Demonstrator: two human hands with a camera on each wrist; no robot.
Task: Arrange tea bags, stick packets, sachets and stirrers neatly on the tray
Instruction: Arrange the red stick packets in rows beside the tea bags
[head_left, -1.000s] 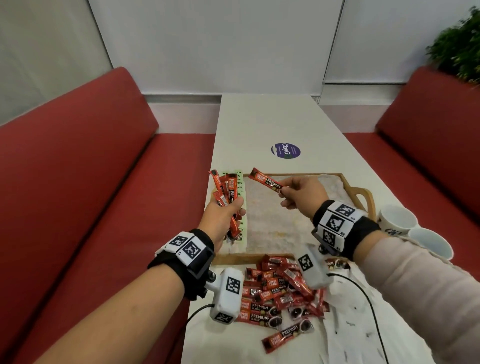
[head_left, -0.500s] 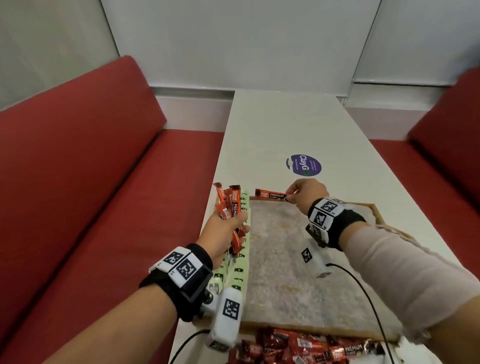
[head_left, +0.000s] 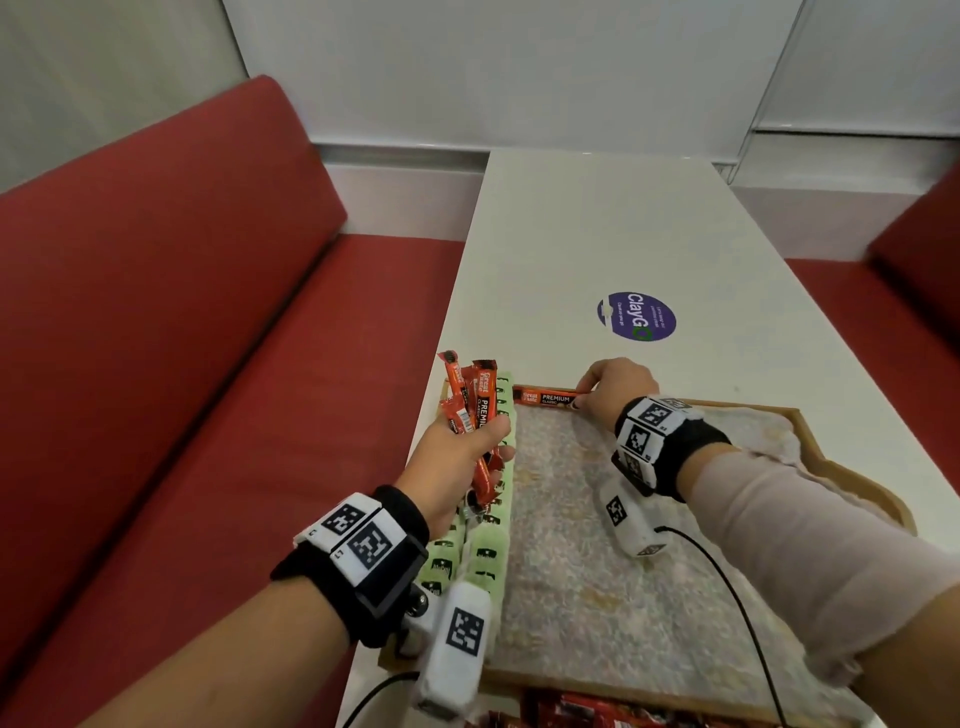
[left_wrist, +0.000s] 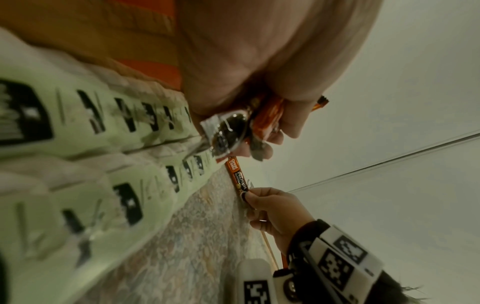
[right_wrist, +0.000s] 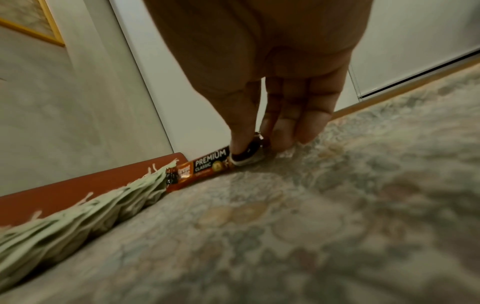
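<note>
A wooden tray (head_left: 852, 475) with a mottled liner lies on the white table. Pale green tea bags (head_left: 485, 540) (left_wrist: 85, 123) (right_wrist: 78, 214) line its left side in rows. My right hand (head_left: 605, 387) (right_wrist: 259, 142) pinches one end of an orange stick packet (head_left: 545, 399) (left_wrist: 237, 178) (right_wrist: 205, 166), which lies flat along the tray's far edge, its other end against the tea bags. My left hand (head_left: 462, 452) (left_wrist: 262, 121) hovers over the tea bags and grips a bunch of orange stick packets (head_left: 470, 395) fanned upward.
A heap of more orange packets (head_left: 587, 712) lies on the table just in front of the tray's near edge. A purple round sticker (head_left: 636, 316) marks the table beyond the tray. Red bench seats (head_left: 171, 332) flank the table on both sides.
My right hand has moved forward and down, bringing its stick packet from the air onto the tray's far edge. The head view has shifted forward; the left hand stays over the tea bags.
</note>
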